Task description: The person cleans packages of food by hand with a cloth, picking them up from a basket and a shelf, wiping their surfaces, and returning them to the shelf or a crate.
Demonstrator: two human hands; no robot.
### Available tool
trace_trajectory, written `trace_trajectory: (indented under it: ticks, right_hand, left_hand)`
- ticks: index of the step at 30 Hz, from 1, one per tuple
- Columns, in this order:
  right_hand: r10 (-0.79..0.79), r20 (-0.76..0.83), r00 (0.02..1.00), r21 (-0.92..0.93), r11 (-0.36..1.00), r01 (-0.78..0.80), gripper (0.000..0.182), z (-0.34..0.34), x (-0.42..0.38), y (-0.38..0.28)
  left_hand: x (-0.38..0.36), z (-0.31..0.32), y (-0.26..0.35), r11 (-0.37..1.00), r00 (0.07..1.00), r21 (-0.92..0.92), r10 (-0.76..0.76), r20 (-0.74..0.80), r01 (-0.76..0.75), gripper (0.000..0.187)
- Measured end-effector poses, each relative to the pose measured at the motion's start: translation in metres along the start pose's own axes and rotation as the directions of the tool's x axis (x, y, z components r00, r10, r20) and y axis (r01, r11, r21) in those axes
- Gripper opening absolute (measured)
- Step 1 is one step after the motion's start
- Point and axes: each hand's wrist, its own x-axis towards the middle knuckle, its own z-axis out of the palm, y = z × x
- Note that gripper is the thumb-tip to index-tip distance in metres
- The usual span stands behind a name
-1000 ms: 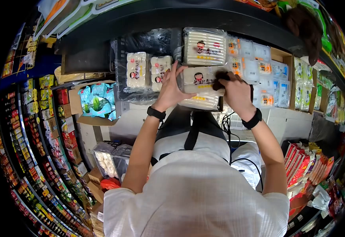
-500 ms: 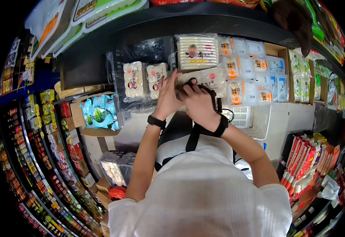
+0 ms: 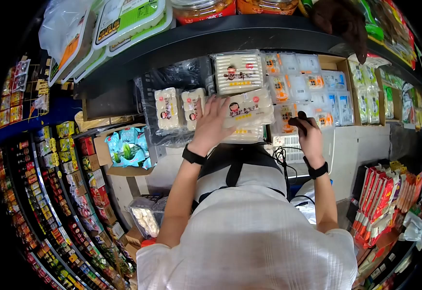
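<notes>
My left hand [image 3: 211,126] lies with fingers spread on the left end of a white package with red and black print [image 3: 250,109]. That package sits tilted over other white packs, below a ribbed white pack [image 3: 239,72]. Two upright white packs [image 3: 168,108] stand left of my hand in a plastic-lined black crate [image 3: 147,104]. My right hand [image 3: 310,140] is closed on a small dark object, too unclear to name, in front of the clear packs with orange labels [image 3: 288,116].
A black shelf edge [image 3: 211,41] runs above the packs, with jars [image 3: 203,10] and trays [image 3: 128,19] on it. A carton of blue bags [image 3: 128,147] is at the left. Red packets [image 3: 375,203] stand at the right. Black cables [image 3: 284,159] hang near my waist.
My right hand has moved right, away from the white package, with the dark object. My left hand has flattened and spread over the package. The view has shifted slightly.
</notes>
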Motion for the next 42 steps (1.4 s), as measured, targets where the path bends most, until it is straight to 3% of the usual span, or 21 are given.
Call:
trace_trajectory:
  ticks: [2, 5, 8, 10, 11, 14, 17, 19, 20, 21, 23, 25, 27, 31, 35, 37, 38, 39, 41, 42]
  right_hand:
    - [0.115, -0.01, 0.993, 0.053, 0.992, -0.114, 0.025, 0.001, -0.01, 0.004]
    - [0.163, 0.051, 0.985, 0.07, 0.984, -0.166, 0.024, 0.003, -0.018, -0.001]
    - [0.147, 0.006, 0.989, 0.132, 0.98, -0.146, 0.022, 0.005, -0.021, -0.009]
    - [0.138, -0.029, 0.99, 0.15, 0.98, -0.132, 0.022, 0.004, -0.021, -0.008]
    - [0.14, -0.047, 0.989, 0.164, 0.978, -0.131, 0.022, 0.005, -0.022, -0.006]
    - [0.142, -0.072, 0.987, 0.183, 0.975, -0.127, 0.021, 0.004, -0.02, -0.003]
    - [0.138, -0.035, 0.99, 0.221, 0.967, -0.127, 0.021, -0.003, -0.015, -0.01]
    - [0.116, -0.004, 0.993, 0.161, 0.98, -0.114, 0.022, -0.003, -0.013, -0.013]
    - [0.102, 0.003, 0.995, 0.14, 0.985, -0.101, 0.023, -0.003, -0.013, -0.016]
    - [0.095, 0.004, 0.995, 0.142, 0.985, -0.095, 0.023, -0.002, -0.014, -0.017]
    - [0.066, 0.028, 0.997, 0.187, 0.98, -0.071, 0.023, 0.001, -0.016, -0.019]
    - [0.065, 0.041, 0.997, 0.194, 0.978, -0.072, 0.023, 0.0, -0.018, -0.022]
    - [0.069, 0.08, 0.994, 0.179, 0.98, -0.083, 0.023, 0.001, -0.019, -0.021]
    - [0.059, 0.074, 0.995, 0.163, 0.984, -0.07, 0.025, -0.004, -0.022, -0.022]
    - [0.079, 0.076, 0.994, 0.126, 0.988, -0.088, 0.026, -0.003, -0.026, -0.016]
    - [0.103, 0.078, 0.992, 0.11, 0.988, -0.111, 0.025, -0.004, -0.027, -0.018]
    - [0.129, 0.083, 0.988, 0.091, 0.987, -0.136, 0.025, -0.005, -0.027, -0.018]
    - [0.13, 0.079, 0.988, 0.093, 0.986, -0.137, 0.025, -0.004, -0.028, -0.019]
    - [0.129, 0.03, 0.991, 0.126, 0.983, -0.132, 0.025, 0.004, -0.028, -0.017]
    - [0.113, -0.013, 0.994, 0.164, 0.98, -0.109, 0.025, 0.01, -0.026, -0.017]
  left_hand:
    - [0.01, 0.003, 0.004, 0.999, 0.999, -0.014, 0.032, 0.023, -0.032, 0.086]
    - [0.03, 0.007, 0.014, 0.994, 0.992, -0.012, 0.112, 0.055, -0.112, 0.085]
    - [0.034, 0.008, 0.021, 0.99, 0.991, -0.043, 0.132, 0.035, -0.131, 0.083]
    - [0.022, 0.007, 0.022, 0.973, 0.996, -0.215, 0.071, -0.05, -0.08, 0.08]
    - [0.013, 0.005, 0.021, 0.975, 0.997, -0.208, 0.067, -0.043, -0.074, 0.08]
    - [-0.014, -0.013, 0.019, 0.925, 0.939, -0.374, -0.187, -0.289, 0.069, 0.076]
    - [-0.026, -0.013, -0.008, 0.656, 0.762, -0.733, -0.563, -0.319, 0.178, 0.079]
    - [-0.024, -0.016, -0.037, 0.729, 0.679, -0.608, -0.62, -0.393, 0.314, 0.08]
    - [-0.02, -0.013, -0.048, 0.672, 0.62, -0.617, -0.701, -0.353, 0.409, 0.076]
    - [-0.017, -0.006, -0.06, 0.672, 0.615, -0.617, -0.703, -0.357, 0.41, 0.076]
    - [-0.011, 0.009, -0.079, 0.627, 0.535, -0.422, -0.779, -0.326, 0.655, 0.075]
    - [-0.004, 0.02, -0.079, 0.627, 0.54, -0.361, -0.779, -0.318, 0.691, 0.074]
    - [0.0, 0.042, -0.083, 0.61, 0.572, -0.104, -0.78, -0.254, 0.785, 0.072]
    - [0.006, 0.067, -0.07, 0.648, 0.644, 0.071, -0.728, -0.235, 0.758, 0.071]
    - [0.003, 0.072, -0.069, 0.639, 0.646, 0.097, -0.749, -0.147, 0.763, 0.072]
    - [-0.001, 0.054, -0.059, 0.702, 0.721, 0.167, -0.68, -0.131, 0.693, 0.071]
    - [-0.003, 0.042, -0.052, 0.737, 0.75, 0.147, -0.66, -0.053, 0.659, 0.061]
    - [-0.01, 0.041, -0.048, 0.793, 0.814, 0.186, -0.555, -0.17, 0.58, 0.053]
    - [-0.012, 0.022, -0.03, 0.863, 0.861, -0.062, -0.505, -0.062, 0.501, 0.05]
    - [-0.011, 0.02, -0.021, 0.864, 0.863, -0.064, -0.502, -0.057, 0.499, 0.05]
